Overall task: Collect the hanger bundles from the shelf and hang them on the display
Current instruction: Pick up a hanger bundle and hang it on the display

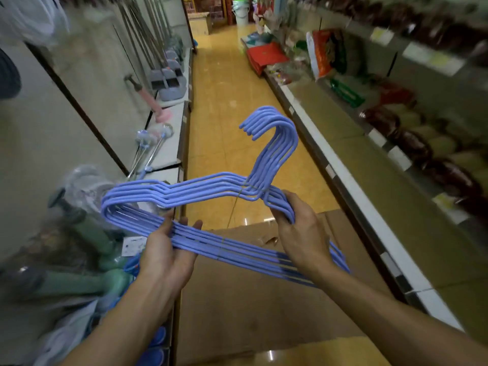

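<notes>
- Nearest the camera, two bare forearms reach forward into a shop aisle, over a flattened cardboard box (264, 299) that lies on the glossy yellow floor (224, 101).
- The left hand (169, 249) is palm up under the bundle of blue hangers (211, 215), its fingers loosely spread beneath the lower bars and its thumb resting on top of them; the bars lie across the hand rather than being clenched.
- The right hand (298, 233) is closed around the bundle's right shoulder, fingers curled over the wires just below the necks.
- The bundle is held in the air between both hands, roughly level, above the cardboard. Its wires are stacked tight together, and the hooks rise from the middle toward the aisle, curving over to the left.
- Just left of the left forearm, a low shelf (169, 154) carries green-handled goods in clear wrapping (87, 233), with a white tag among them and more blue items below.
- Farther along that left side, chrome and pink-handled tools lean on the shelf, then grey dustpans (169, 80) with long metal poles against the wall panel.
- On the right, shelves (343, 159) hold bagged goods, blurred, with white price labels along the edges.
- At the far end of the aisle stand red packages (266, 58) and a white bucket (241, 15).
</notes>
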### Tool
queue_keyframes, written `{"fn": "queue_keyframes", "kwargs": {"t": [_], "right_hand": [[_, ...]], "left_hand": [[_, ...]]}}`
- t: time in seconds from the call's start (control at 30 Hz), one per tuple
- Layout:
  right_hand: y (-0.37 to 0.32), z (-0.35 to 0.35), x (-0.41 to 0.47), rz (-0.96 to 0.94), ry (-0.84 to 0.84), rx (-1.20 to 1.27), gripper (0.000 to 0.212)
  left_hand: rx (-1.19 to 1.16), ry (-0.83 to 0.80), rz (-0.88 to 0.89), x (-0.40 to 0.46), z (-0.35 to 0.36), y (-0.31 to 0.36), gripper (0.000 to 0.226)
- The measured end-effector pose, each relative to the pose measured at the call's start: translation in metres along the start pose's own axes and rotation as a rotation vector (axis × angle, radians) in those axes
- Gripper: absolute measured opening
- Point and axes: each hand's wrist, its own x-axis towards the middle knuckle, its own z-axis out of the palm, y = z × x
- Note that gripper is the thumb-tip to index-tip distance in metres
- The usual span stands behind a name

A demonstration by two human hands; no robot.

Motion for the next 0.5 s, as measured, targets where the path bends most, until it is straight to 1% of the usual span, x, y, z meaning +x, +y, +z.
{"fn": "queue_keyframes", "kwargs": {"t": [0.07, 0.17, 0.3, 0.4, 0.5], "right_hand": [[-0.048, -0.043, 0.005, 0.010, -0.021, 0.001, 0.037], [-0.115, -0.099, 0.015, 0.016, -0.065, 0.000, 0.031], [-0.197, -0.155, 0.037, -0.063, -0.080, -0.052, 0.019], [-0.257, -0.192, 0.054, -0.098, -0.124, -0.087, 0.016], [-0.312, -0.228, 0.067, -0.147, -0.144, -0.090, 0.016]], "left_hand": [[-0.003, -0.021, -0.006, -0.050, 0.036, 0.032, 0.011], [-0.052, -0.023, 0.019, -0.111, 0.080, 0.073, 0.015], [-0.130, -0.032, 0.040, -0.185, 0.133, 0.126, 0.020], [-0.126, -0.047, 0.129, -0.237, 0.172, 0.160, 0.027], [-0.149, -0.052, 0.247, -0.281, 0.199, 0.188, 0.025]]}}
